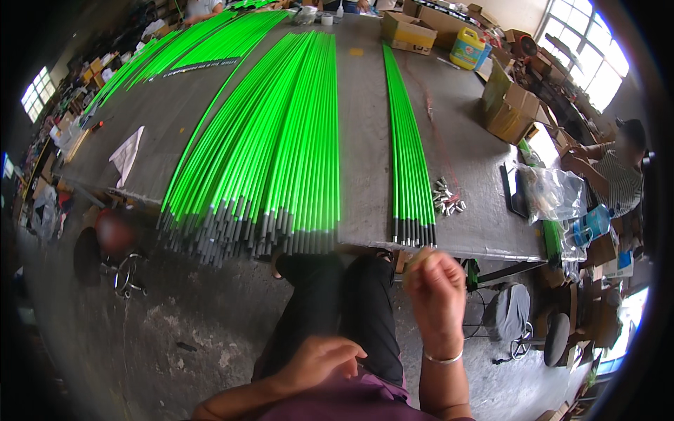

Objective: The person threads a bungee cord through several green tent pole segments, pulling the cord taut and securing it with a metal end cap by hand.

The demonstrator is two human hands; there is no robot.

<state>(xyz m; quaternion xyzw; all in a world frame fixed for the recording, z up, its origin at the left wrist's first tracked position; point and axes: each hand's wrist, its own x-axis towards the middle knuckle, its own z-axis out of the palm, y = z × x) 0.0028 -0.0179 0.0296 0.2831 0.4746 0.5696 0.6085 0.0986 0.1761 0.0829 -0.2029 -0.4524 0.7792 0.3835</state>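
Note:
My right hand point(436, 276), with a bangle at its wrist, is raised at the table's front edge, just below the dark ends of a narrow row of green rods point(408, 152). Its fingers are curled together; whether something small is between them cannot be told. Low before my body is my left hand point(329, 358), fingers loosely bent, holding nothing that shows. A wide spread of green rods point(284, 137) with dark end sleeves lies left of the narrow row, its ends passing the table edge. Small metal fittings point(448, 200) lie in a loose pile right of the narrow row.
The dark table point(363, 105) also bears more green rods point(210, 44), a white cloth point(126, 155), a cardboard box point(408, 32), a yellow jug point(466, 48) and a plastic bag point(553, 192). A person point(618, 163) is at the right. Stools stand below both sides.

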